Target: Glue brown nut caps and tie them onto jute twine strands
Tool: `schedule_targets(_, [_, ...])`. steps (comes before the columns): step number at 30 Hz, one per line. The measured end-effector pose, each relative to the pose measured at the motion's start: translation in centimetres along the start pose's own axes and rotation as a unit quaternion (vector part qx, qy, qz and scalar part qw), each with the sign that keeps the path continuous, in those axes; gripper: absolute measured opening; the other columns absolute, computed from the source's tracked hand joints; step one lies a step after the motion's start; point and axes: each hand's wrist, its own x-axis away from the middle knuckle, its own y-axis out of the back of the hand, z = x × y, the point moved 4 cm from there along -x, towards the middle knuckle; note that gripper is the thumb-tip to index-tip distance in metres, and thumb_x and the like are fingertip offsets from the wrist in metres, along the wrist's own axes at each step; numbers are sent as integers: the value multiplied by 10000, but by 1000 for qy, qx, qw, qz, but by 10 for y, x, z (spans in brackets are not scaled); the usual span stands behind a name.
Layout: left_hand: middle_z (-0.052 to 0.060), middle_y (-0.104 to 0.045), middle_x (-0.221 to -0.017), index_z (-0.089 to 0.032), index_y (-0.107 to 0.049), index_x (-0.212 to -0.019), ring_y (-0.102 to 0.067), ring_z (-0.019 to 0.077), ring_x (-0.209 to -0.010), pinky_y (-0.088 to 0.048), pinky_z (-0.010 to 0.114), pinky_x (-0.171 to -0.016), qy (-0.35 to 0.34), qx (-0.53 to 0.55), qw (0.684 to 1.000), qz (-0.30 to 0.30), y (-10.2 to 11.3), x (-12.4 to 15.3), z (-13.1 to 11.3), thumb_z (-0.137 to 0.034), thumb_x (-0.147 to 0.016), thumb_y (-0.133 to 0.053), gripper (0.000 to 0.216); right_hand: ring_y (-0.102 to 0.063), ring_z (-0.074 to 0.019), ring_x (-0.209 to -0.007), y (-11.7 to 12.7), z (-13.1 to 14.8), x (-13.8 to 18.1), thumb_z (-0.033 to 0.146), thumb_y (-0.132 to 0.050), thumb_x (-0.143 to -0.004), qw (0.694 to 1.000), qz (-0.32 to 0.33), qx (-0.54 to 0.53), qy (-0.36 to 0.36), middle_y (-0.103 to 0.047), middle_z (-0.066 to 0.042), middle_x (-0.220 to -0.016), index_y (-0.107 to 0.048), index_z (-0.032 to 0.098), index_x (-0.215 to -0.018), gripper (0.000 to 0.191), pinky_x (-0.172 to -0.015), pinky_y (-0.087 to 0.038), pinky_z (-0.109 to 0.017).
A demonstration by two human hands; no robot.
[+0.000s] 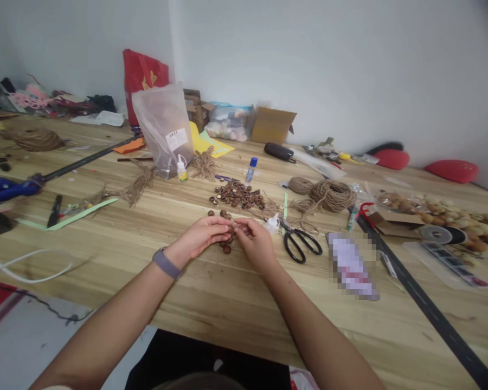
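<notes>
My left hand (206,234) and my right hand (254,237) meet over the table, their fingertips pinched together around small round brown nutshells (226,249). Some of these shells show above and below the fingers; whether they are joined together cannot be seen. What exactly sits between the right fingertips is partly hidden. Just beyond lies a heap of loose brown half shells (238,195). Close to my right hand are a small white nozzle bottle (272,223), lying down, and black-handled scissors (303,244).
Behind the heap stand a blue-capped glue stick (251,170), a white glue bottle (181,169) and a translucent bag (162,124). Twine rolls (332,195) lie right of it. Farther right are a cardboard box (396,223) and pale round shells (451,216). A dark strip (427,311) crosses the table.
</notes>
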Motion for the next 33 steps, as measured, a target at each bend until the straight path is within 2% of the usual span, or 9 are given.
schedule_targets(3, [81, -727, -858, -109, -732, -839, -660, 127, -756, -526, 252, -796, 1, -19, 1000, 21, -1, 0, 1, -167, -632, -814, 230, -644, -169, -724, -3, -2, 0, 249, -569, -807, 1000, 4, -7, -8, -705, -55, -866, -676, 185, -941, 183, -689, -517, -296])
schedule_targets(6, [84, -729, -895, -105, -740, -916, -654, 125, -768, -517, 245, -792, -19, -53, 998, 27, -1, -1, 1, -208, -602, -845, 346, -635, -151, -700, -6, -2, 1, 241, -558, -827, 1000, 18, -10, -15, -700, -44, -856, -684, 191, -935, 173, -679, -510, -276])
schedule_targets(10, [73, -725, -884, -130, -753, -910, -643, 126, -747, -519, 270, -800, -27, -49, 998, 11, 2, -2, 2, -269, -642, -827, 311, -618, -142, -718, -5, -1, 1, 214, -564, -828, 1000, 11, -2, 4, -680, -39, -876, -703, 209, -955, 188, -685, -503, -265])
schedule_targets(14, [88, -726, -895, -110, -762, -874, -641, 145, -804, -498, 268, -824, -33, -35, 999, 11, 2, -3, 3, -262, -641, -820, 284, -600, -137, -675, -6, 0, 2, 211, -588, -816, 1000, 19, 1, 1, -665, -40, -872, -708, 206, -972, 197, -655, -502, -267])
schedule_targets(19, [70, -727, -813, -116, -761, -856, -614, 125, -702, -473, 257, -724, -54, -52, 997, -20, 2, -3, 3, -256, -584, -841, 316, -579, -131, -636, -8, 4, 2, 194, -638, -790, 999, 22, 34, -1, -651, -32, -838, -699, 196, -1001, 220, -649, -503, -269])
schedule_targets(23, [84, -725, -800, -110, -754, -888, -608, 146, -676, -461, 270, -654, -88, -88, 992, -24, -1, -1, 1, -294, -584, -825, 362, -621, -156, -755, -8, 8, 3, 134, -624, -786, 998, 10, 55, 26, -672, -44, -893, -696, 213, -1010, 248, -732, -514, -288])
schedule_targets(26, [77, -714, -763, -109, -748, -836, -594, 151, -638, -456, 280, -607, -109, -98, 988, -42, -4, 1, 0, -303, -560, -825, 346, -642, -166, -813, -7, 8, 5, 132, -611, -795, 998, -2, 48, 33, -689, -45, -923, -694, 228, -997, 239, -768, -522, -298])
schedule_targets(30, [55, -699, -724, -119, -736, -769, -584, 146, -622, -454, 280, -593, -131, -97, 983, -90, -6, 4, 0, -276, -529, -827, 300, -666, -169, -817, -7, 6, 6, 162, -612, -799, 1000, -16, 18, 14, -702, -43, -928, -694, 221, -977, 205, -772, -538, -302])
schedule_targets(33, [50, -691, -727, -122, -732, -774, -580, 146, -616, -452, 279, -574, -142, -109, 979, -97, -7, 5, -1, -290, -557, -811, 286, -681, -175, -810, -7, 3, 6, 200, -632, -787, 999, -27, -15, -14, -713, -43, -925, -671, 208, -994, 211, -777, -551, -313])
